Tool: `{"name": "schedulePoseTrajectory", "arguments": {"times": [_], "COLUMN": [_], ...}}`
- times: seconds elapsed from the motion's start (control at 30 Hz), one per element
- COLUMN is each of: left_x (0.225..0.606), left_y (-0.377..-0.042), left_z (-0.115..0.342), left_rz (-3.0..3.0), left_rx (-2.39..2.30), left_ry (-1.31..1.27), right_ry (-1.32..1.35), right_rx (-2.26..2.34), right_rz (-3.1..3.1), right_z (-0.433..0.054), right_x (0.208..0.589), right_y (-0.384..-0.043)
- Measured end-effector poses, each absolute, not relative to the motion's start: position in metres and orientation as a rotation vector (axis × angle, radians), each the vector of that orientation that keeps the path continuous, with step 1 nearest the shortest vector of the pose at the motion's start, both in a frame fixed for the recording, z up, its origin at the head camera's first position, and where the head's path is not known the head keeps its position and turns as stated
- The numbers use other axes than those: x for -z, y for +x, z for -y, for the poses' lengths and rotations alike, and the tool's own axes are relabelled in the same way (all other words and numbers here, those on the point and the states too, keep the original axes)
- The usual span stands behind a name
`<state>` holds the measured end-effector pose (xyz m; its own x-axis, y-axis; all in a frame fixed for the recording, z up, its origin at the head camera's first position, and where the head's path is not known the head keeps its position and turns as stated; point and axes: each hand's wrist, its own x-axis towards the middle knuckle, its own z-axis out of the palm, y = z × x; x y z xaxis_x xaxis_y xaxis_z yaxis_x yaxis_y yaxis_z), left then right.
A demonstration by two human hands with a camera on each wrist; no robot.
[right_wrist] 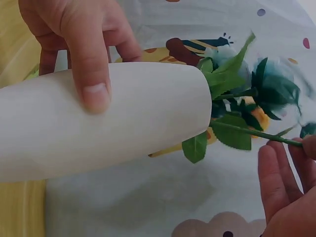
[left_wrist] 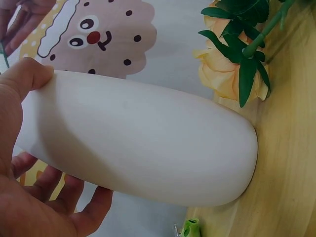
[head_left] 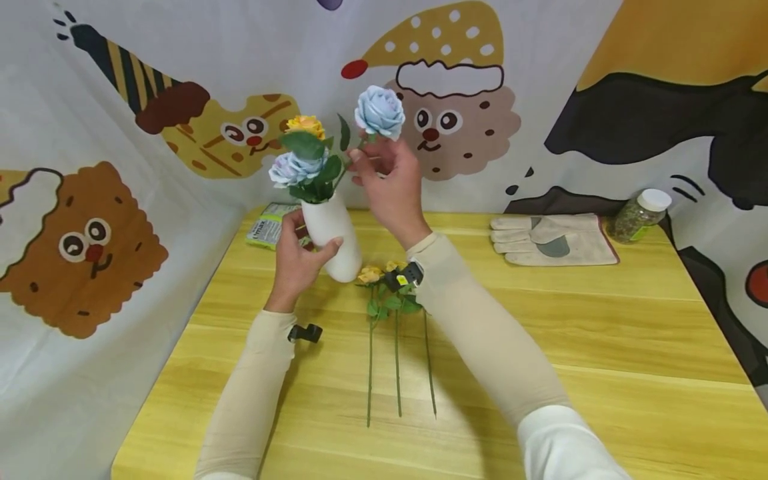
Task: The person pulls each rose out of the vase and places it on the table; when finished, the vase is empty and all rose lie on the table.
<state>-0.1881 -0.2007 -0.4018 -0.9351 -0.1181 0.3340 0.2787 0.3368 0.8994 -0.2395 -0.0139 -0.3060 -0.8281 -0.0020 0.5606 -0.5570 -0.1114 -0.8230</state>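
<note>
A white vase (head_left: 336, 243) stands on the table, and my left hand (head_left: 300, 263) grips it with the thumb on one side and the fingers round the other. A blue rose (head_left: 294, 168) and an orange-yellow rose (head_left: 305, 125) sit in its mouth among green leaves. To the right of the mouth, my right hand (head_left: 393, 190) pinches the green stem (right_wrist: 256, 132) of another blue rose (head_left: 380, 112). In the right wrist view that stem runs into the vase's mouth; its lower end is hidden inside.
Several yellow roses (head_left: 370, 274) lie on the table, stems pointing toward me, partly hidden under my right wrist. Behind the vase is a green packet (head_left: 264, 227). A work glove (head_left: 576, 243) and a white-lidded jar (head_left: 639, 217) are at the back right. A cartoon-printed cloth (head_left: 240, 187) hangs behind the table.
</note>
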Motion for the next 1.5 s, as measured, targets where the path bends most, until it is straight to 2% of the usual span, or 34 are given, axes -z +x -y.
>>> {"name": "schedulePoseTrajectory", "arguments": {"times": [0.3,0.67,1.5], "left_x": [0.399,0.426,0.428], "left_y": [-0.187,-0.206,-0.207], "left_z": [0.199,0.211,0.214], "left_rz": [2.277,2.257,2.237], "left_rx": [1.63,1.642,1.663], "left_ry": [-0.133,-0.155,-0.135], "right_ry": [0.565,0.438,0.21], "right_rx": [-2.016,-1.985,-2.053], "right_rz": [1.635,1.392,1.125], "right_z": [0.011,-0.001,-0.047], "right_x": [0.313,0.307,0.319], "right_y": [-0.236,-0.234,-0.231]}}
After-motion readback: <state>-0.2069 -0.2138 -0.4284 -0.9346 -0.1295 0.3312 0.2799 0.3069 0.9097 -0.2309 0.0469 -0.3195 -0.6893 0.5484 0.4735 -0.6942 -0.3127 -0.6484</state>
